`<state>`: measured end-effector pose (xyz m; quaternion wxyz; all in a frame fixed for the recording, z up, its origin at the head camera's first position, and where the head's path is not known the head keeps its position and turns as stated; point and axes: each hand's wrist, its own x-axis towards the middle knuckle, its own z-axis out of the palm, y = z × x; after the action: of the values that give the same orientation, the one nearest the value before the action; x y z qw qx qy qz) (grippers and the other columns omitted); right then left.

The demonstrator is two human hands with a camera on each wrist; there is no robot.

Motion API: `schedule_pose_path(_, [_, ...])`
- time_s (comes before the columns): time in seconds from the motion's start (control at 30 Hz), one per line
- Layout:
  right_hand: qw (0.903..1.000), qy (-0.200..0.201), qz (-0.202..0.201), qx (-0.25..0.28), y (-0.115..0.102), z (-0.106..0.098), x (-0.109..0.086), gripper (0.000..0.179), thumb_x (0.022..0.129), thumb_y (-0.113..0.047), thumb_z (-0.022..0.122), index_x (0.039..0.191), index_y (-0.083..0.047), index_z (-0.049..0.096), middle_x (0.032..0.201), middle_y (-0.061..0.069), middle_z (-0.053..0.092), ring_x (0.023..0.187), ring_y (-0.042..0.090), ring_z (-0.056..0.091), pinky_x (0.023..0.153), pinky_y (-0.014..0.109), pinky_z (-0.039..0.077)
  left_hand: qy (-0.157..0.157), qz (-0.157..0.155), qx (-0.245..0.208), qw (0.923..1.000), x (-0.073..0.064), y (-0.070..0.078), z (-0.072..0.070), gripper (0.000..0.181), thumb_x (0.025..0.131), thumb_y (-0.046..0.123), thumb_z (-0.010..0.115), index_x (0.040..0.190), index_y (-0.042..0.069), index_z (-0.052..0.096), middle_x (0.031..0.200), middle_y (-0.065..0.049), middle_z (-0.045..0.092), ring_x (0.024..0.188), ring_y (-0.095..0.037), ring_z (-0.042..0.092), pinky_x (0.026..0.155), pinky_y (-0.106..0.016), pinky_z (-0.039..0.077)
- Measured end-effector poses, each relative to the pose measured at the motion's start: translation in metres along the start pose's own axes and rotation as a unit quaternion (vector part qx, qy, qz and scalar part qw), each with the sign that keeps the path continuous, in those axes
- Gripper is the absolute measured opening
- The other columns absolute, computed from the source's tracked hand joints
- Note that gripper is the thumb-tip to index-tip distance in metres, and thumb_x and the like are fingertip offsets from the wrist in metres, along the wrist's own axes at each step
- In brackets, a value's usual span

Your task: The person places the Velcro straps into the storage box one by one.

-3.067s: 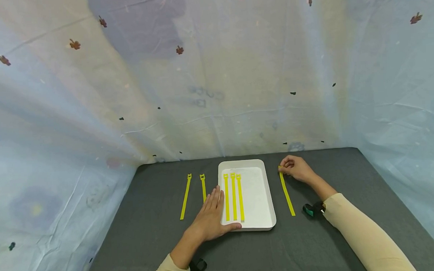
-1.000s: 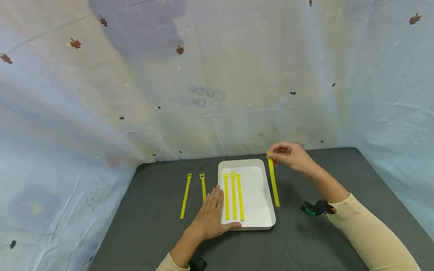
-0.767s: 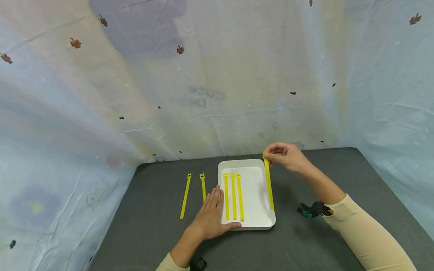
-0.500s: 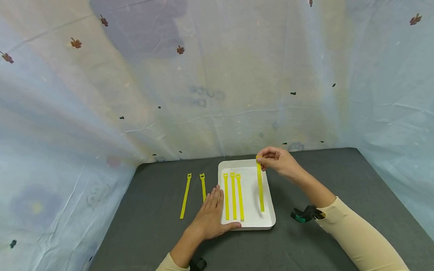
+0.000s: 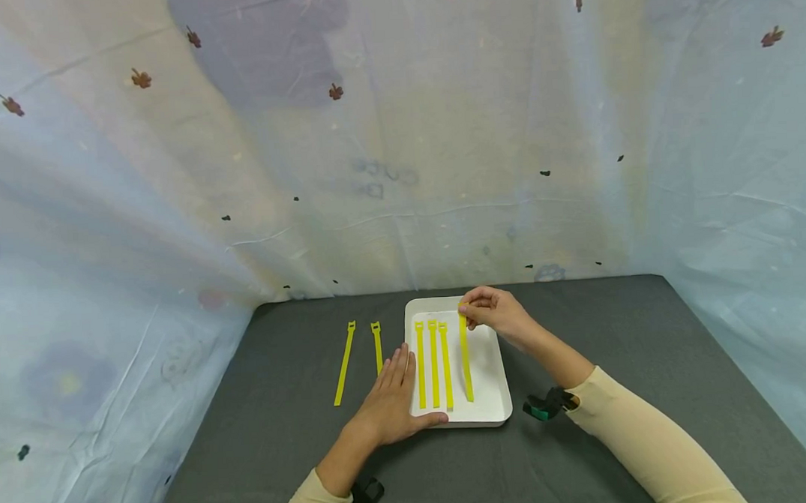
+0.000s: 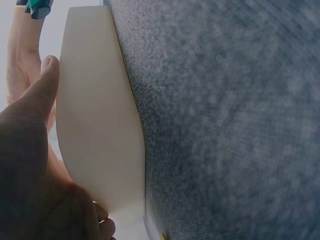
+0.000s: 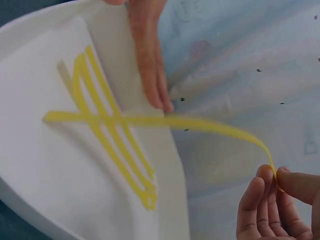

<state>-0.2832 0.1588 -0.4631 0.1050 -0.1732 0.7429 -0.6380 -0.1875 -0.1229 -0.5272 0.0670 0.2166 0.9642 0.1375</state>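
Observation:
My right hand (image 5: 496, 315) pinches the slotted head end of a yellow cable tie (image 5: 465, 361) between thumb and fingertips. The tie slants down over the right part of the white tray (image 5: 491, 383); in the right wrist view its tail bends in a curve and its far end lies close to the tray floor. Three more yellow cable ties (image 5: 434, 366) lie side by side in the tray's left half, heads away from me. With fingers straight, my left hand (image 5: 390, 417) rests on the tray's near left corner, thumb (image 6: 47, 75) along its near edge.
Left of the tray, two yellow cable ties lie on the dark grey cloth: an outer one (image 5: 343, 364) and an inner one (image 5: 378, 346) partly hidden by my left hand. A pale patterned curtain (image 5: 399, 169) stands behind and beside the table (image 5: 283, 437).
My right hand picked the cable tie up from the cloth right of the tray, carried it left over the rim, and lowered it inside. My left hand has stayed in place.

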Motion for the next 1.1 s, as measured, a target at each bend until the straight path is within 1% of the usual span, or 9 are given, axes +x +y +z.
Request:
schedule_pose_path(0.13, [0.9999, 0.006, 0.014, -0.004, 0.007, 0.003, 0.005, 0.031, 0.106, -0.018, 0.072, 0.126, 0.005, 0.066, 0.099, 0.013, 0.072, 0.102, 0.053, 0.065, 0.095, 0.054, 0.06, -0.001, 0.0, -0.004, 1.0, 0.0, 0.0, 0.0, 0.129, 0.089, 0.086, 0.06, 0.171, -0.001, 0.01, 0.18, -0.018, -0.002, 0.167, -0.034, 0.002, 0.134, -0.051, 0.013])
schedule_pose_path(0.2, [0.9997, 0.01, 0.02, -0.01, 0.009, 0.003, 0.008, 0.031, 0.105, -0.017, 0.072, 0.125, 0.005, 0.066, 0.098, 0.012, 0.072, 0.101, 0.052, 0.066, 0.095, 0.056, 0.06, -0.003, 0.0, -0.004, 1.0, -0.001, 0.0, 0.0, 0.129, 0.089, 0.086, 0.06, 0.171, -0.001, 0.01, 0.18, -0.018, -0.002, 0.167, -0.034, 0.002, 0.134, -0.051, 0.013])
schedule_pose_path(0.27, [0.9994, 0.014, 0.024, -0.021, 0.011, 0.003, 0.012, 0.03, 0.105, -0.016, 0.072, 0.125, 0.005, 0.066, 0.098, 0.011, 0.073, 0.1, 0.049, 0.067, 0.094, 0.056, 0.06, -0.003, 0.0, -0.003, 1.0, -0.001, 0.0, 0.0, 0.129, 0.09, 0.086, 0.06, 0.171, -0.001, 0.01, 0.18, -0.018, -0.002, 0.167, -0.033, 0.002, 0.134, -0.051, 0.013])
schedule_pose_path(0.5, [0.997, 0.016, 0.037, -0.066, 0.017, 0.003, 0.022, 0.028, 0.106, -0.015, 0.071, 0.125, 0.005, 0.067, 0.103, 0.018, 0.075, 0.096, 0.041, 0.071, 0.095, 0.058, 0.06, -0.002, 0.0, -0.009, 1.0, -0.001, 0.0, -0.001, 0.129, 0.09, 0.086, 0.06, 0.171, -0.001, 0.011, 0.18, -0.018, -0.002, 0.167, -0.033, 0.002, 0.134, -0.051, 0.014])
schedule_pose_path(0.77, [0.9946, 0.012, 0.045, -0.093, 0.025, 0.003, 0.033, 0.023, 0.106, -0.014, 0.07, 0.12, 0.004, 0.068, 0.103, 0.019, 0.076, 0.106, 0.05, 0.069, 0.095, 0.057, 0.06, -0.003, -0.001, -0.001, 1.0, 0.0, -0.001, -0.001, 0.13, 0.089, 0.089, 0.056, 0.171, 0.0, 0.01, 0.18, -0.017, -0.002, 0.167, -0.033, 0.001, 0.135, -0.05, 0.013])
schedule_pose_path(0.9, [0.9934, 0.008, 0.051, -0.102, 0.03, 0.002, 0.038, 0.019, 0.105, -0.012, 0.072, 0.117, 0.003, 0.069, 0.101, 0.019, 0.076, 0.104, 0.048, 0.071, 0.092, 0.056, 0.061, -0.005, -0.002, 0.0, 1.0, 0.0, 0.0, -0.002, 0.129, 0.089, 0.088, 0.057, 0.171, -0.001, 0.01, 0.18, -0.017, -0.002, 0.167, -0.033, 0.002, 0.135, -0.05, 0.013])
schedule_pose_path(1.1, [0.9924, -0.003, 0.062, -0.106, 0.033, 0.001, 0.042, 0.019, 0.105, -0.011, 0.072, 0.117, 0.003, 0.069, 0.103, 0.024, 0.076, 0.102, 0.046, 0.071, 0.09, 0.054, 0.061, -0.005, 0.0, 0.003, 1.0, -0.001, 0.001, -0.003, 0.129, 0.09, 0.087, 0.058, 0.171, -0.002, 0.011, 0.18, -0.018, -0.001, 0.167, -0.034, 0.003, 0.134, -0.05, 0.014])
